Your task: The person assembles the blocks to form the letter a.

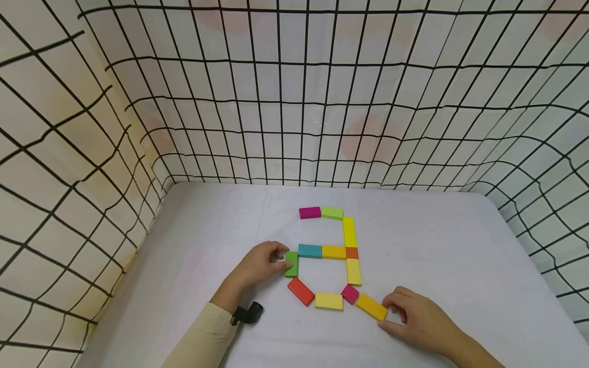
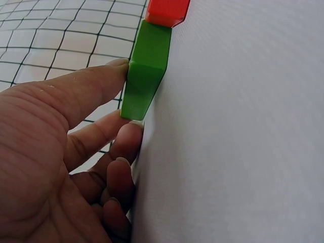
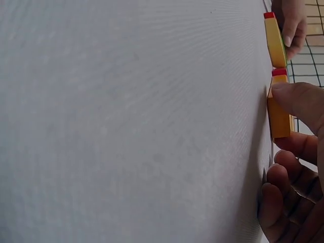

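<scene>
Flat coloured blocks lie end to end on the white table (image 1: 437, 240), forming a loop with a stem. My left hand (image 1: 286, 259) pinches the near end of the green block (image 1: 291, 264) at the loop's left side; in the left wrist view the thumb and a finger of this left hand (image 2: 129, 96) sit on either side of the green block (image 2: 147, 71), with the red block (image 2: 167, 10) just beyond. My right hand (image 1: 388, 314) grips the outer end of the orange-yellow block (image 1: 370, 306) at the lower right; the thumb of the right hand (image 3: 281, 119) lies on that orange-yellow block (image 3: 278, 114).
Other blocks in the figure: magenta (image 1: 310, 212), light green (image 1: 332, 213), yellow (image 1: 349, 232), teal (image 1: 310, 251), red (image 1: 301, 291), pale yellow (image 1: 329, 301). Walls of cloth with a black grid (image 1: 294, 102) close the table at the back and both sides.
</scene>
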